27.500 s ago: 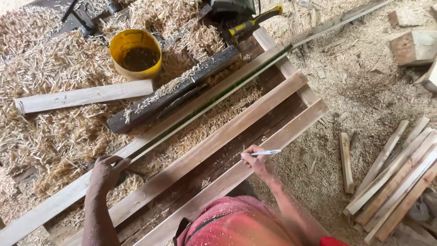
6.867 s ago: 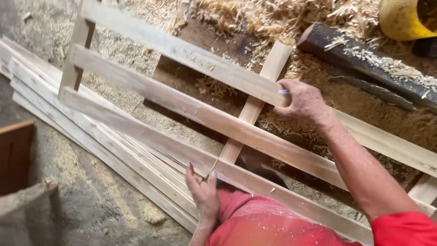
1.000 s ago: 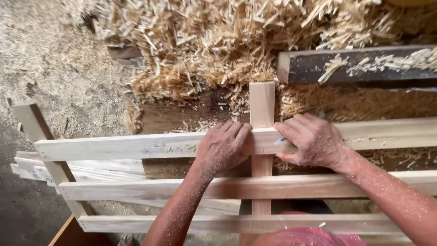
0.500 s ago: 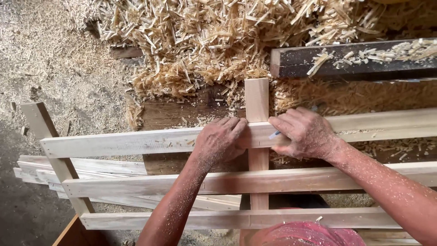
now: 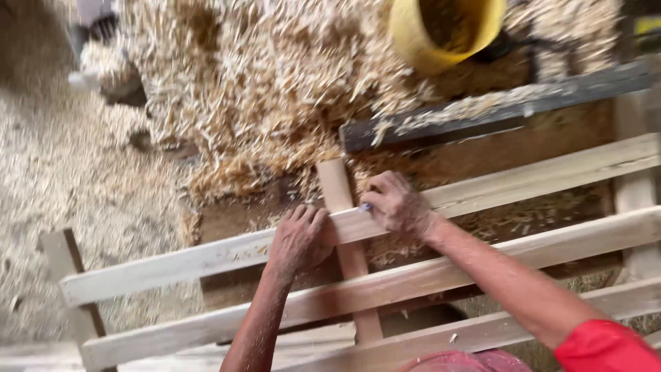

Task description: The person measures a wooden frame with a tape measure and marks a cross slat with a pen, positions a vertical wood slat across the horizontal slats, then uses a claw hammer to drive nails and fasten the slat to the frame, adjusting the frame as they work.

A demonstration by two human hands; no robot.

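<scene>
Pale wooden slat frame point(image 5: 206, 258) lies flat across a shaving-covered floor point(image 5: 82, 172). Left hand point(image 5: 299, 238) presses palm-down, fingers spread, on the top slat where it crosses the short upright wooden batten point(image 5: 335, 186). Right hand point(image 5: 396, 203) is curled around a small blue-tipped marker point(image 5: 365, 207), just beside that joint. Beyond: dark wooden plank point(image 5: 496, 110), then yellow plastic bucket point(image 5: 444, 31).
</scene>
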